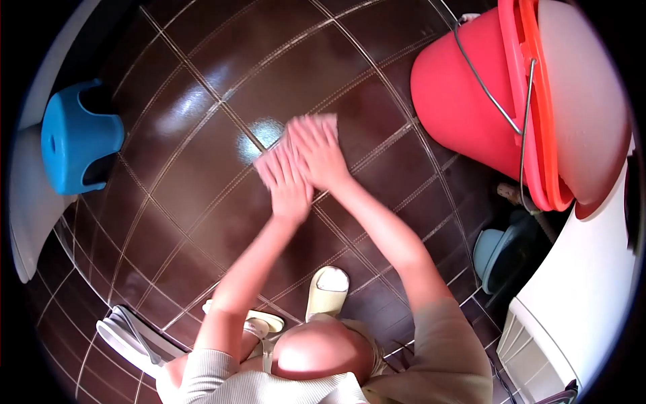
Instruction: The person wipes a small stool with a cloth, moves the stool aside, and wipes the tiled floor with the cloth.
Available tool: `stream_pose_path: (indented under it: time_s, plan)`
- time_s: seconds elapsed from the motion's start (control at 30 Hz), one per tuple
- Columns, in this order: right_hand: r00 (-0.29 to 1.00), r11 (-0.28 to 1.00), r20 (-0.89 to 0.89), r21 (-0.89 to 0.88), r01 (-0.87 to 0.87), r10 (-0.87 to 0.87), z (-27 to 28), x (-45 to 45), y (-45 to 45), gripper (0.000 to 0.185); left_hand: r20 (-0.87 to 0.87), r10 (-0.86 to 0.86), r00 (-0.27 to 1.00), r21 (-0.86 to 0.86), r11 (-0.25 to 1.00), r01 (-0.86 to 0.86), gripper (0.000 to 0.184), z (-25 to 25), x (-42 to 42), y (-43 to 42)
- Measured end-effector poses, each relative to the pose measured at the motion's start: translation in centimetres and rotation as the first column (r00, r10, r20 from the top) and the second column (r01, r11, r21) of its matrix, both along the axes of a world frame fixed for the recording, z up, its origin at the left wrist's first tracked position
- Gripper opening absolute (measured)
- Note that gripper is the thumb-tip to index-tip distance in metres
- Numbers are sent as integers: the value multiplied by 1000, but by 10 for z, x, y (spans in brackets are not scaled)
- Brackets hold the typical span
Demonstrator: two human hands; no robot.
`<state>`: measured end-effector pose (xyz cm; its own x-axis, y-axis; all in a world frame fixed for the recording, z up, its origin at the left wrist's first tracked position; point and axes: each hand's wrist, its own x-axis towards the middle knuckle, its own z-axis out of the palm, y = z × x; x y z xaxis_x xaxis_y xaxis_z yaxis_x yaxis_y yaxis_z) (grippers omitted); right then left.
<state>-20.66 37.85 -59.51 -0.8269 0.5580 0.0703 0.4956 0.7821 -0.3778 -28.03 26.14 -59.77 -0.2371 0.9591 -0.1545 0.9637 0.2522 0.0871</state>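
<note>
Cloth (330,122) lies on the brown tiles (202,172) under my left hand (284,176) and right hand (319,153), both flat, side by side; even palm pressure should suit the grout (221,101); the red bucket (457,94) is well apart.

1 blue plastic stool (75,143) with center hole at left edge, red bucket (464,91) with metal wire handle at upper right, 1 teal basin (487,250) below bucket, white housing (562,279) at lower right.

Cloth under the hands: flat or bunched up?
Flat where visible: the cloth shows a squared corner beyond the right hand. Whether folded, cannot tell: that and the left hand cover most.
</note>
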Motion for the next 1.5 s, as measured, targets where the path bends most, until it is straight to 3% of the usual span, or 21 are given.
stream_pose_path:
  time_s: [0.07,0.13,0.2,0.23,0.43,0.53,0.57,0.6,0.7,0.8,0.97,1.1,1.17,1.33,1.5]
  plan:
    - [993,986,-24,114,119,-117,-11,-19,45,57,-9,-29,1000,35,999,30,66,-8,-27,54]
    - [975,968,-35,120,222,-219,-10,-17,76,55,36,0,999,54,999,-2,68,-8,-26,97]
    - [958,951,-60,115,287,-281,-16,0,82,54,-47,-39,998,-75,997,36,69,-3,-11,114]
    - [949,943,-59,113,314,-309,-17,11,78,54,-36,-89,995,-53,995,87,68,-2,-3,113]
    - [914,916,88,-25,400,-396,-1,87,-24,57,69,-291,954,-68,953,296,67,9,56,22]
    - [930,934,169,-93,344,-325,0,106,-80,59,102,-292,951,-36,954,296,68,1,75,-47]
    - [944,951,166,-78,301,-285,3,104,-78,59,116,-283,952,-151,942,299,68,3,74,-57]
    - [954,963,168,-67,262,-248,8,100,-78,59,128,-299,946,-117,942,314,68,0,71,-58]
    - [983,980,63,-89,176,-171,5,74,-28,58,48,-182,982,39,983,181,67,-2,59,-18]
    - [975,971,82,138,194,-206,-11,45,48,59,95,-132,987,75,989,125,70,-8,30,67]
    - [927,917,18,161,366,-374,-18,60,113,56,-71,-127,989,-42,991,124,65,-7,46,150]
    - [900,892,49,167,421,-434,-16,115,68,54,-77,-340,937,-123,936,329,65,8,79,115]
    - [866,870,99,107,481,-491,-8,142,19,53,62,-435,898,-58,897,438,66,12,99,73]
    - [825,849,213,45,527,-524,1,176,-92,56,119,-513,850,-31,854,520,70,11,124,-30]
    - [867,884,172,88,459,-467,-6,133,-52,58,138,-512,848,-59,850,523,63,7,64,6]
